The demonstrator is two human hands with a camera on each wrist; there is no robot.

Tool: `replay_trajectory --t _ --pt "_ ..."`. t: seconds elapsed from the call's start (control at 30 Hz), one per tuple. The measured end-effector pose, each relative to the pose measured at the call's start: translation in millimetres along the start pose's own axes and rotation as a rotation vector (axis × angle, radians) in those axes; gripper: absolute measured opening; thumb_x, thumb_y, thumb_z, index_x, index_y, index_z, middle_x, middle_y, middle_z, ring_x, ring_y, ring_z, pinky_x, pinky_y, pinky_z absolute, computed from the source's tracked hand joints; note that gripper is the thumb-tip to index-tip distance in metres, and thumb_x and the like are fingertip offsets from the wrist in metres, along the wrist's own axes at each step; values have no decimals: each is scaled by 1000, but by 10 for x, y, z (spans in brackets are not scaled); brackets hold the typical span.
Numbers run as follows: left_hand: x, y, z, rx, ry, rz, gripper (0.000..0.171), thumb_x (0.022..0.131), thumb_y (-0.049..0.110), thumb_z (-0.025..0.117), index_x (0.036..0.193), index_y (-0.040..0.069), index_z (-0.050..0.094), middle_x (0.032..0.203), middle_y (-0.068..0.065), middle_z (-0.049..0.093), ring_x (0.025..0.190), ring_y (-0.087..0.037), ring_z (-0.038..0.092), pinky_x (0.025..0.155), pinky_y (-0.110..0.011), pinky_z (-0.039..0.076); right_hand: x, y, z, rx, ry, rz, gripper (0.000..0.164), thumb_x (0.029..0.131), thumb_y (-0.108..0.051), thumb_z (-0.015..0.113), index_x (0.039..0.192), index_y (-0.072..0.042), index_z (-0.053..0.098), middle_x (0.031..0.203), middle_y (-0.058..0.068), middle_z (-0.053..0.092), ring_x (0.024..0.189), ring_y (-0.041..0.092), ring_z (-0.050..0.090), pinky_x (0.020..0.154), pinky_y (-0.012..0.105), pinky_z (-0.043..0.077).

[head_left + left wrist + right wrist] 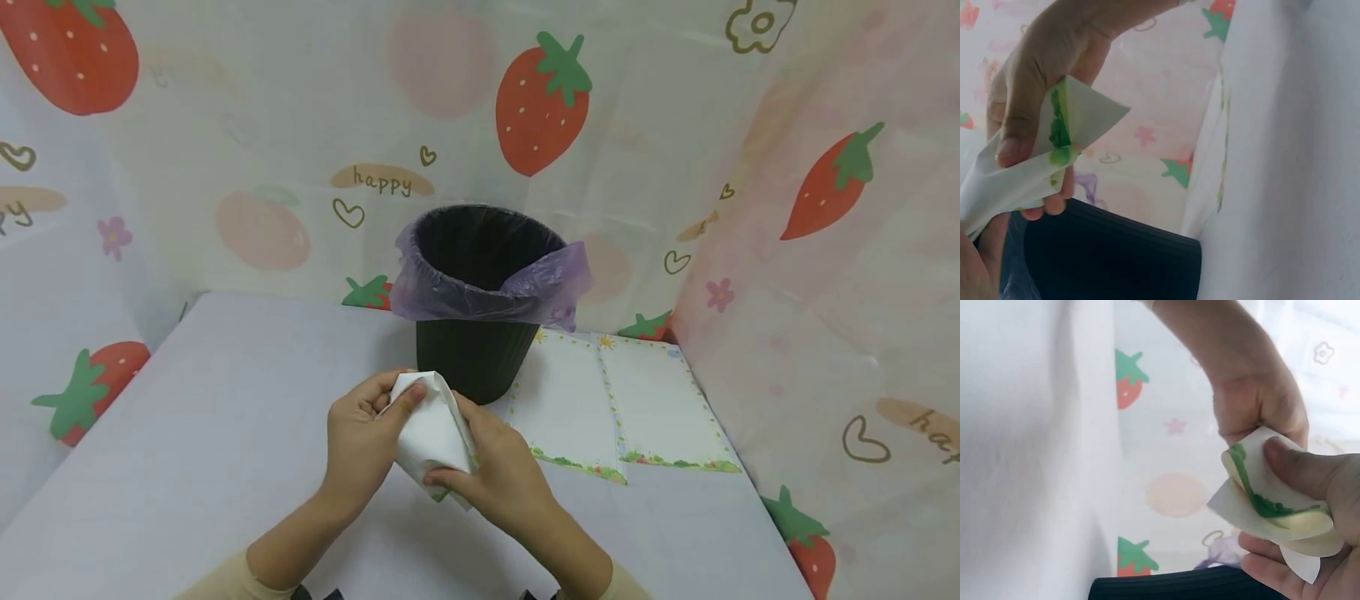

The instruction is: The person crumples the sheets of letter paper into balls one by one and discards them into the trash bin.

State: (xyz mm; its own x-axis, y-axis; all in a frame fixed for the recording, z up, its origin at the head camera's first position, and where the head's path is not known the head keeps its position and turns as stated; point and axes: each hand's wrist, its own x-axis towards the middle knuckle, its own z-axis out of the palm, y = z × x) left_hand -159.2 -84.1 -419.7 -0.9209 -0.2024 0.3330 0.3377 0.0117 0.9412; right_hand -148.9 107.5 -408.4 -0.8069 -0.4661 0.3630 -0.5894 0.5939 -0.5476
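A crumpled, folded sheet of white paper (435, 433) with a green printed border is held above the table, in front of the bin. My left hand (362, 442) grips its upper left part, the thumb lying across the front. On the lower right side my right hand (506, 467) pinches it between thumb and fingers. The right wrist view shows the paper (1275, 494) bent over in loose layers, its green border curving along the fold. From the left wrist view, a pointed corner of the paper (1094, 112) sticks out beside the right hand (1029, 94).
Behind the hands stands a black bin (472, 358) lined with a purple plastic bag (551, 287) folded over its rim. To its right, two flat bordered sheets, a left sheet (570, 408) and a right sheet (667, 408), overlap on the white table (225, 450). Strawberry-printed curtains (300, 100) surround the table.
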Motion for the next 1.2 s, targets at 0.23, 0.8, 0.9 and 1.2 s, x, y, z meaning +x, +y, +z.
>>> replay_trajectory --t 0.23,0.8,0.9,1.2 --pt "50 -7 -29 71 -193 -34 45 89 40 79 126 17 69 103 -5 77 85 -20 68 66 -29 60 39 78 -90 64 99 6 73 70 -30 93 134 -10 64 115 4 76 90 11 71 74 27 60" --pt "51 98 -82 123 -439 63 36 81 26 88 115 23 76 109 4 77 93 -18 70 73 -29 61 73 139 -259 412 -29 167 17 81 -28 87 91 -15 81 82 -2 77 65 9 67 56 23 56" --pt "88 92 -111 72 -409 -45 30 82 25 87 111 22 78 107 1 77 93 -20 69 72 -30 61 75 178 -290 491 -103 130 27 86 -29 83 104 -9 80 91 4 78 72 11 71 60 26 59" --pt "170 54 -165 -70 -326 -161 32 79 12 89 108 3 78 98 1 78 93 -17 68 75 -28 60 140 434 -434 839 -475 -87 91 85 -46 80 154 -1 41 147 18 56 130 30 59 108 37 50"
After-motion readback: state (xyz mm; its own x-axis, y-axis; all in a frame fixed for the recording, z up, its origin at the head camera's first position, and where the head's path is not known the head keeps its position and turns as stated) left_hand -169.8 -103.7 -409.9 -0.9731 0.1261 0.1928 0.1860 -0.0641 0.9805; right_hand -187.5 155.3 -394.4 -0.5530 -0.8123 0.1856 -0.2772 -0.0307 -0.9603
